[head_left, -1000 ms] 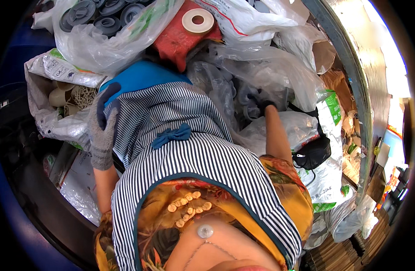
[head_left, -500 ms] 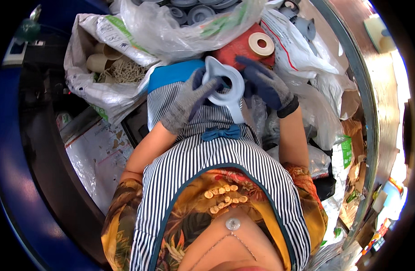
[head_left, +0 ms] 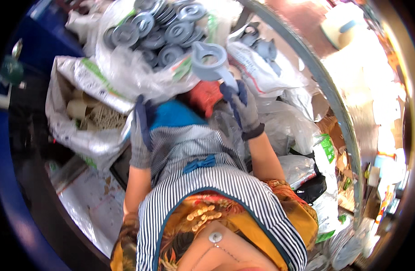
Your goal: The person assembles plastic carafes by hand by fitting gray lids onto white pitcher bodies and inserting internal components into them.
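My right hand (head_left: 243, 106), in a grey and navy glove, grips a light grey-blue plastic jug lid by its handle. The jug lid (head_left: 204, 73) has a ring-shaped body with a round hole and a pointed spout, and it is raised in front of the large clear bag. My left hand (head_left: 143, 133), gloved alike, is lowered beside the blue cloth on my lap (head_left: 176, 114), close to the white sack. Its fingers stretch forward with nothing seen in them. Behind the lid is a red object (head_left: 203, 95), partly covered.
A clear plastic bag (head_left: 139, 86) ahead holds several grey round lids (head_left: 169, 54). The white woven sack (head_left: 58, 115) at left contains beige cups and small pale pieces. On the right are a bag with grey parts (head_left: 264, 49), crumpled plastic and a curved metal-edged frame (head_left: 323, 74).
The jug lid went from between both hands to my right hand alone, farther forward. My left hand let go and moved left. The view has shifted, showing more of the lid-filled bag.
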Demonstrator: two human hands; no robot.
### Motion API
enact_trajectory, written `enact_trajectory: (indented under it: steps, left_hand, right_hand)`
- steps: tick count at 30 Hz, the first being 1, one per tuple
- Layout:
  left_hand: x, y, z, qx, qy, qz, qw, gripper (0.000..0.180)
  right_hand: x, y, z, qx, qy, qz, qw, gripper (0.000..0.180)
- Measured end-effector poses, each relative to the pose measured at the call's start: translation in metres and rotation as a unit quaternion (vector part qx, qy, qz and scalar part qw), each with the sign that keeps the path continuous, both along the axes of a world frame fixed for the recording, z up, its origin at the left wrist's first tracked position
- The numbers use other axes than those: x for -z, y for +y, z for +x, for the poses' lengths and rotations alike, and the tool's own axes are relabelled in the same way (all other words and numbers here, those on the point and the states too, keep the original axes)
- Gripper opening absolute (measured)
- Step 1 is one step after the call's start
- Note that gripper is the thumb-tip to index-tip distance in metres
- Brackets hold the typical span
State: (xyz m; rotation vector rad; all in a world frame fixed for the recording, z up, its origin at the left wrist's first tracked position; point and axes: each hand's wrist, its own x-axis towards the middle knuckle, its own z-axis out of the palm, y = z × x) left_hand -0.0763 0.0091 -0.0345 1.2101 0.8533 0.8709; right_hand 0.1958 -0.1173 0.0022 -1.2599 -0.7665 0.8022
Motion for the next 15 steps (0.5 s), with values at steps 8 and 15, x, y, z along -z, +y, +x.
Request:
enact_trajectory:
  steps: [8,15]
  left_hand:
    - [0.060,0.043,-0.022,-0.102,0.325,0.466,0.817,0.043]
    - [0.061,0.049,-0.018,-0.056,0.315,0.447,0.835,0.036]
  right_hand:
    - [0.147,0.063,0.106,0.246,-0.345,-0.170,0.890,0.058]
    - [0.145,0.065,0.057,0.360,-0.312,-0.277,0.834,0.056]
